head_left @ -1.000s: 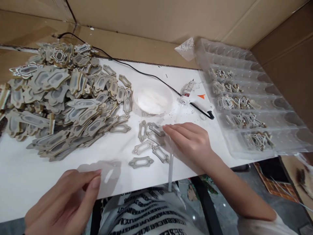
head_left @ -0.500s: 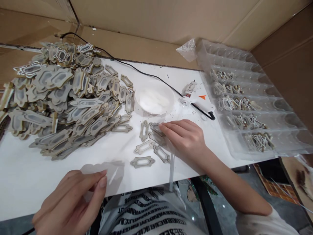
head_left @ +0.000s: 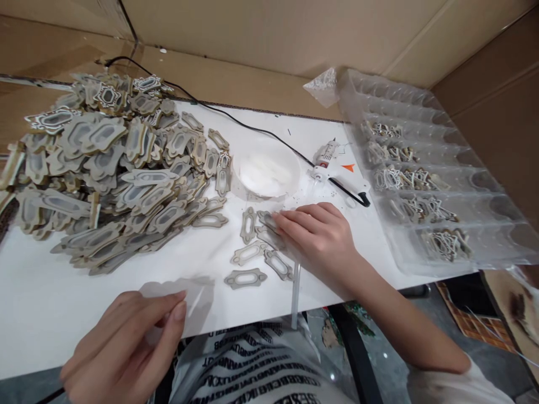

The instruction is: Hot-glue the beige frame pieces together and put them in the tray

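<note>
My right hand [head_left: 324, 238] lies flat on the white table [head_left: 63, 292], fingers stretched left, fingertips touching a grey frame-shaped cutout [head_left: 266, 220]. Several loose cutouts [head_left: 246, 278] lie around it. A clear glue stick [head_left: 295, 292] sits under the wrist and hangs over the front edge. At the front edge my left hand [head_left: 126, 348] pinches thumb and forefinger on a thin, nearly clear sheet piece [head_left: 189, 297] that casts a frame-shaped shadow. A big heap of the same cutouts [head_left: 109, 163] fills the table's left side.
A white shallow bowl [head_left: 267, 168] stands mid-table. Right of it lies a glue gun [head_left: 332, 163], its black cable [head_left: 219, 112] running back left. A clear compartment tray [head_left: 484, 185] holding small ornate pieces covers the right end. Cardboard walls stand behind and right.
My right hand has slid a little left onto the loose cutouts. My left hand has moved slightly right and closed its pinch. The view has shifted slightly.
</note>
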Motion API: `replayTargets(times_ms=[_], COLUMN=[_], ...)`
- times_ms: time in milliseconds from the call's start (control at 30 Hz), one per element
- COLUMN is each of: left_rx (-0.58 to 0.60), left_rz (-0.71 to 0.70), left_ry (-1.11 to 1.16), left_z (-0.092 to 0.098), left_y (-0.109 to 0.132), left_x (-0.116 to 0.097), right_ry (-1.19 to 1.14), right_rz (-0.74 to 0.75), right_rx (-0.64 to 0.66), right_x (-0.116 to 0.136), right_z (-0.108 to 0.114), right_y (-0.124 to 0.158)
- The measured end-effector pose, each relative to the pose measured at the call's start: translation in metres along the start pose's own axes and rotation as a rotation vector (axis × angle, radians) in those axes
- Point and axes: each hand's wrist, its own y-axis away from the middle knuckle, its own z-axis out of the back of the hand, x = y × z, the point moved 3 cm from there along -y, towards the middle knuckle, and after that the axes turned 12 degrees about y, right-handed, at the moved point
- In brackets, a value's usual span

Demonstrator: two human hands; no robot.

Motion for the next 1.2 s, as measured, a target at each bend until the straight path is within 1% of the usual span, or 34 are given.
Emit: replayTargets(times_ms=[167, 267, 467, 667, 767, 900, 967, 1067, 1200], left_rx=[-0.012, -0.023, 0.023, 0.069, 0.089, 0.088, 0.121, 0.19, 0.183], left_rz=[0.009, -0.003, -0.007, 0.012, 0.023, -0.064, -0.135, -0.189, -0.239], left_ry=[-0.014, -0.013, -0.098, -0.116, -0.149, -0.223, -0.267, -0.324, -0.329], left_z=[0.001, 0.003, 0.002, 0.007, 0.005, 0.0, -0.003, -0.005, -0.006], left_y=[0.001, -0.002, -0.009, -0.006, -0.006, -0.01, -0.012, -0.017, -0.022], left_x=[0.002, -0.001, -0.002, 0.002, 0.003, 0.01, 0.014, 0.021, 0.02], right_ry=[-0.016, -0.034, -0.105, -0.088, -0.095, -0.117, -0.131, -0.132, -0.122], right_rz=[-0.012, -0.008, 0.017, 0.004, 0.003, -0.003, -0.007, -0.031, -0.036], right_rx=[-0.001, 0.01, 0.11, 0.099, 0.111, 0.169, 0.18, 0.167, 0.12], right_x=[-0.006, -0.007, -0.004, -0.003, -0.003, -0.003, -0.003, -0.004, -0.005], right_z=[0.002, 0.004, 0.006, 0.005, 0.004, 0.001, 0.0, -0.001, 0.0], right_y=[0.002, 0.006, 0.015, 0.018, 0.015, 0.013, 0.012, 0.013, 0.011])
